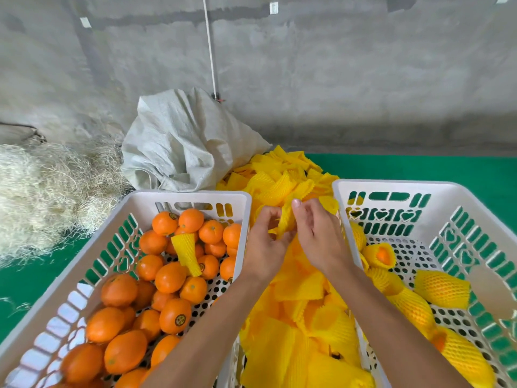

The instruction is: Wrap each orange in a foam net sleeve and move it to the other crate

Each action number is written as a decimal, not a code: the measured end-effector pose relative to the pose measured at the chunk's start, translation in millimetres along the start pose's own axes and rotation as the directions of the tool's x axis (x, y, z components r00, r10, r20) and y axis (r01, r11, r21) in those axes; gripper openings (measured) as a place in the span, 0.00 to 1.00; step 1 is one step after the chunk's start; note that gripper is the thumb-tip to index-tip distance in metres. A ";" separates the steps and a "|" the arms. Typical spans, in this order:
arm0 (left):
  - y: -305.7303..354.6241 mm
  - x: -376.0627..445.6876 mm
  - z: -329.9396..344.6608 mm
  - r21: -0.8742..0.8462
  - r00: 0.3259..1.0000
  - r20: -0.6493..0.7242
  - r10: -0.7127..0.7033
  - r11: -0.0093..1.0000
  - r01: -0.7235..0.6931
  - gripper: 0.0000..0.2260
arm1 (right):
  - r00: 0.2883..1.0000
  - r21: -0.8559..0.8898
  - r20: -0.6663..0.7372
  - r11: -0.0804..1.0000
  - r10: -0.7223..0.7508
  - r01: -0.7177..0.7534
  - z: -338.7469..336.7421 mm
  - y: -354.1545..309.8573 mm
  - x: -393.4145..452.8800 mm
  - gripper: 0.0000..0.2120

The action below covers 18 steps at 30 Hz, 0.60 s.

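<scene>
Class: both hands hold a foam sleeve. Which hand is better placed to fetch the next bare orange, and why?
Left. The left hand is beside the crate of bare oranges; the right hand, nearer the other crate, can keep the sleeve.

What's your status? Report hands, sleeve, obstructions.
Left hand and right hand both pinch one foam sleeve over the sleeve pile. No orange in hand. Nothing blocking.
</scene>
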State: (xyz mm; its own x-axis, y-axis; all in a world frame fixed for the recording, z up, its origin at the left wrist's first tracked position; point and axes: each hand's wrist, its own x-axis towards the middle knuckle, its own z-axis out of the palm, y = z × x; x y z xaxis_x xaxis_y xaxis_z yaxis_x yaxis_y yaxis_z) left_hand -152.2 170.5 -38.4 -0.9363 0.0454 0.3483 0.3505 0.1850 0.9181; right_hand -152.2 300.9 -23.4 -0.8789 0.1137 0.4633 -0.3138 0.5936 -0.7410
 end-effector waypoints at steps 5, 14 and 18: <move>5.5 -2.5 3.0 -0.178 0.977 0.136 -0.163 0.966 0.186 0.16 | 0.994 0.102 0.047 0.989 0.103 -0.108 -0.6 10.5 0.6 0.11; 4.8 1.2 -0.3 -0.171 0.959 -0.098 -0.265 0.954 0.246 0.12 | 0.992 0.086 0.112 0.996 -0.050 0.041 4.5 9.8 0.2 0.06; -5.9 4.6 -2.7 -0.027 0.962 -0.099 -0.255 0.967 0.253 0.14 | 0.986 0.340 0.078 0.926 0.145 -0.163 3.9 9.9 2.5 0.09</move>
State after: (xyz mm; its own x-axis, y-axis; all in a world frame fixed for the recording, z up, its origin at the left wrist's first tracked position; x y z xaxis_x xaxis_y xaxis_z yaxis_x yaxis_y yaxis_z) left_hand -158.5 167.0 -41.7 -0.9876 -0.1009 0.1201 0.1026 0.1643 0.9811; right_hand -158.8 303.9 -31.5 -0.9405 0.1357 0.3116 -0.2697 0.2602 -0.9271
